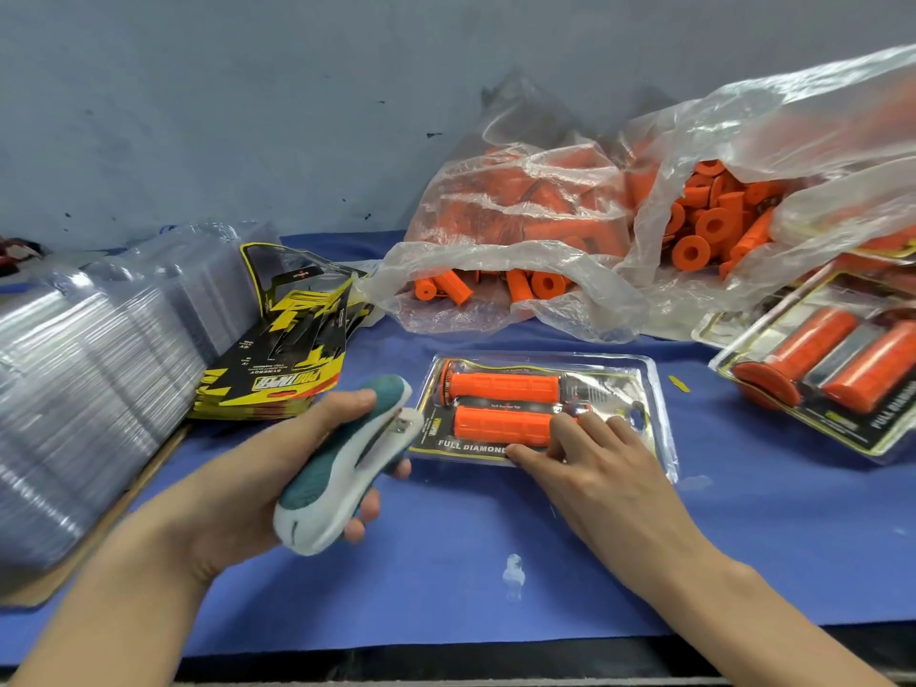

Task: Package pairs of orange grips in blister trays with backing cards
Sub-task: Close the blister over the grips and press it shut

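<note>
A: Blister pack (540, 409), item one: clear tray closed over a yellow-and-black backing card, two orange grips (503, 406) inside. It lies flat on the blue surface (446, 562), centre of view, just ahead of both hands. Long axis of the grips runs left to right, one grip behind the other, flanged ends to the left.

B: And the hands?

A: Right hand (590, 468): fingers straight, tips pressing the pack's near edge and the nearer grip; it holds nothing. Left hand (277, 468): fingers and thumb curled round a teal-and-white stapler (347, 463), the stapler's nose pointing at the pack's left short edge, just beside it, apparently not yet over it.

B: Which is nearer the pack?

A: The right hand, already touching. The stapler's mouth stands off the left edge. Judged: the next move is a short travel rightward so the mouth takes that edge, while the right hand pins the pack.

B: Other stock?

A: Stacked empty trays (89, 389) and loose cards (282, 349) at left; bags of grips (570, 225) behind; finished packs (832, 364) at right.
</note>
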